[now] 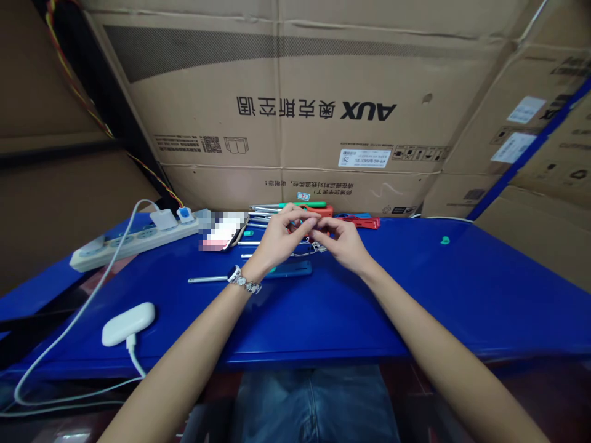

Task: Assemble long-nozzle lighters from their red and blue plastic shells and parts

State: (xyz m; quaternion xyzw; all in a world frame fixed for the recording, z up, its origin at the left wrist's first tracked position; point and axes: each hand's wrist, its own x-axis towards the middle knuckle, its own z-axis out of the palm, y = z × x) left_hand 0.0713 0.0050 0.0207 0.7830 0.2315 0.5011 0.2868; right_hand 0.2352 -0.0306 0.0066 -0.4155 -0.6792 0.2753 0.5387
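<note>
My left hand [282, 232], with a watch [234, 274] and a silver bracelet on the wrist, meets my right hand [344, 245] above the blue table. Thumb and fingers are pinched together on both, and the fingertips touch or nearly touch. Whatever lies between them is too small or hidden to name. A small metal chain-like piece [318, 247] shows just below the fingers. Under my left wrist lies a tool with a blue handle [295, 269] and a thin metal shaft [207, 280]. Behind the hands lie several metal shafts, a green handle [314, 203] and red-handled pieces [367, 222].
A phone [225, 231] lies left of the tools, partly blurred. Farther left are a white power strip [138, 241] with plugs and a white case [129, 324] on a cable. Small green bits [444, 240] lie about. Cardboard [295, 74] walls in the back.
</note>
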